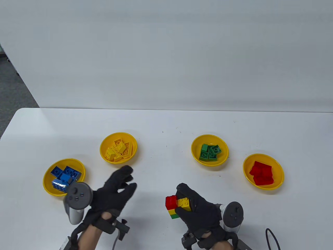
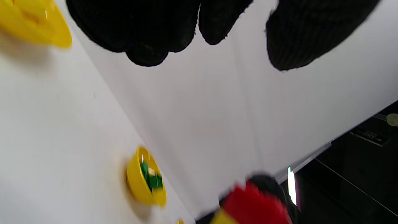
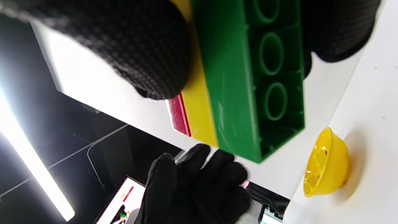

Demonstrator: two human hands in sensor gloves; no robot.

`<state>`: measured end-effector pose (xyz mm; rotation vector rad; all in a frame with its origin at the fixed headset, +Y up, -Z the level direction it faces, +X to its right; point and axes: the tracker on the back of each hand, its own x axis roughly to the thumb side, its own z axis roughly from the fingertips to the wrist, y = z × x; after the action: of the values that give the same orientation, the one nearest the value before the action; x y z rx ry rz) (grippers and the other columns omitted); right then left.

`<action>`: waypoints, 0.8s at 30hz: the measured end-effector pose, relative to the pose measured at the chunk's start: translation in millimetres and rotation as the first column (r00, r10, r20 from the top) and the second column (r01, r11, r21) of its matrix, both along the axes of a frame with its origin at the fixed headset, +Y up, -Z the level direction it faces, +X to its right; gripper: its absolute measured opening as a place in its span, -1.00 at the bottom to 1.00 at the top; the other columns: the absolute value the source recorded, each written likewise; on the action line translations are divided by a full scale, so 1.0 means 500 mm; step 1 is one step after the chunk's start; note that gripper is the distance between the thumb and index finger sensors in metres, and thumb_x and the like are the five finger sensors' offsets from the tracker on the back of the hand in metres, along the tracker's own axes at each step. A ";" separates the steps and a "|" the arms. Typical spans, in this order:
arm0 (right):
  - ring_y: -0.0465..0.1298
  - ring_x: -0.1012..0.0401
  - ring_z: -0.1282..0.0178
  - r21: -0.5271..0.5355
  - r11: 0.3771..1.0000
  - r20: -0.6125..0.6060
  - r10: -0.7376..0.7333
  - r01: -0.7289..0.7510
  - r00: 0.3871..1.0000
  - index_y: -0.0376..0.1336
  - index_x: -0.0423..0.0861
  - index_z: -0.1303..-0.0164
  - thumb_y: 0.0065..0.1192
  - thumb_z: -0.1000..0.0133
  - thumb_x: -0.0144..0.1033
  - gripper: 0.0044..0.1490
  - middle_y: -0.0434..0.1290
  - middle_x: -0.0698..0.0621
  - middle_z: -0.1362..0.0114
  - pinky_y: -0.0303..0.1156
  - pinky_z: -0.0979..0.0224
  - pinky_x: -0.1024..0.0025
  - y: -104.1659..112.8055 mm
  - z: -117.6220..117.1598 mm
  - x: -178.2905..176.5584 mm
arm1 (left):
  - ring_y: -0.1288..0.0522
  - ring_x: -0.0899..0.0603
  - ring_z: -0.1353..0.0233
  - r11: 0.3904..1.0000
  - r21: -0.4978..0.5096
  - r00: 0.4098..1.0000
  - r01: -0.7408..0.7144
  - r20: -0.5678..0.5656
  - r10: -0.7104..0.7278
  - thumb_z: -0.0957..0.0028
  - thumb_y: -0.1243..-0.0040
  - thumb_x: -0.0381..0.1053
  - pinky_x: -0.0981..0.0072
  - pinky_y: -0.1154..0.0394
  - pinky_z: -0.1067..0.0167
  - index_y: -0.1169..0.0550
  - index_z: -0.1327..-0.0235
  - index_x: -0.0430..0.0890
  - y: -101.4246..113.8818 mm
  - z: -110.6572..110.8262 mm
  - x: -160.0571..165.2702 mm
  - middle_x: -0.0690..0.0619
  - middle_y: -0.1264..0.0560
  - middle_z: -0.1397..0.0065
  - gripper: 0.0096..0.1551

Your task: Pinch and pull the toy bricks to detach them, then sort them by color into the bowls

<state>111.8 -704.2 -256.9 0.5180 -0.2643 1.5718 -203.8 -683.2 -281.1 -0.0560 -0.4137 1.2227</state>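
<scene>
Four yellow bowls (image 1: pixel 118 158) arc across the table (image 1: pixel 166 125), one colour each, within reach of either hand; sorting looks well advanced. Right hand (image 1: pixel 201 211) grips the brick stack (image 1: pixel 177 205) off the near table edge, fingers curled round it, probably bracing it; long axis level, studs upward, red brick (image 1: pixel 171 201) leftmost; left hand (image 1: pixel 114 192) hovers beside it, fingers relaxed, empty.

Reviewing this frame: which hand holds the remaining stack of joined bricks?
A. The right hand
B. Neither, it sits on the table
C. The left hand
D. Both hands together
A: the right hand is curled round the red, yellow and green brick stack, while the left hand is apart from it, fingers loose and holding nothing.
</scene>
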 end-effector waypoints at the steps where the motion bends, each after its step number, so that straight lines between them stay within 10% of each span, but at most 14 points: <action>1: 0.58 -0.21 -0.08 0.002 1.000 0.010 -0.009 0.009 1.000 0.27 -0.23 -0.37 0.57 0.19 -0.32 -0.11 0.50 -0.25 -0.26 0.47 -0.08 -0.29 0.000 -0.002 0.002 | -0.43 -0.47 -0.48 0.999 -0.044 0.995 -0.007 0.104 0.012 -0.02 -0.36 0.35 -0.37 -0.39 -0.32 -0.26 -0.58 -0.05 -0.023 0.000 0.035 -0.34 -0.25 -0.66 -0.03; 8: 0.54 -0.20 -0.15 0.004 0.999 0.067 -0.037 0.037 0.997 0.27 -0.20 -0.38 0.57 0.19 -0.31 -0.11 0.50 -0.21 -0.28 0.42 -0.14 -0.31 0.003 -0.010 0.005 | -0.53 -0.41 -0.40 0.983 -0.170 0.970 -0.068 0.219 0.105 0.04 -0.46 0.29 -0.31 -0.47 -0.26 -0.26 -0.57 -0.08 -0.096 0.009 0.149 -0.31 -0.31 -0.62 0.02; 15: 0.54 -0.19 -0.20 -0.007 1.000 0.038 -0.026 0.026 0.999 0.29 -0.16 -0.37 0.56 0.18 -0.26 -0.13 0.52 -0.17 -0.28 0.39 -0.16 -0.34 0.000 -0.009 -0.007 | -0.70 -0.32 -0.21 0.955 -0.172 0.956 -0.241 0.125 0.264 0.07 -0.60 0.12 -0.21 -0.61 -0.12 -0.50 -0.38 -0.10 -0.096 0.010 0.134 -0.25 -0.58 -0.40 -0.22; 24: 0.31 -0.37 -0.39 0.010 0.997 -0.045 0.079 -0.079 0.996 0.14 -0.27 -0.48 0.46 0.11 -0.24 -0.03 0.22 -0.39 -0.50 0.20 -0.26 -0.53 0.009 -0.004 -0.013 | -0.71 -0.34 -0.18 0.988 -0.089 0.982 -0.129 0.130 0.140 0.09 -0.62 0.10 -0.21 -0.62 -0.11 -0.53 -0.35 -0.13 -0.080 0.007 0.112 -0.28 -0.59 -0.36 -0.22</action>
<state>105.3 -699.5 -258.9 0.5755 -0.2177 1.6341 -148.0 -722.9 -277.4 -0.1834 -0.4930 1.3740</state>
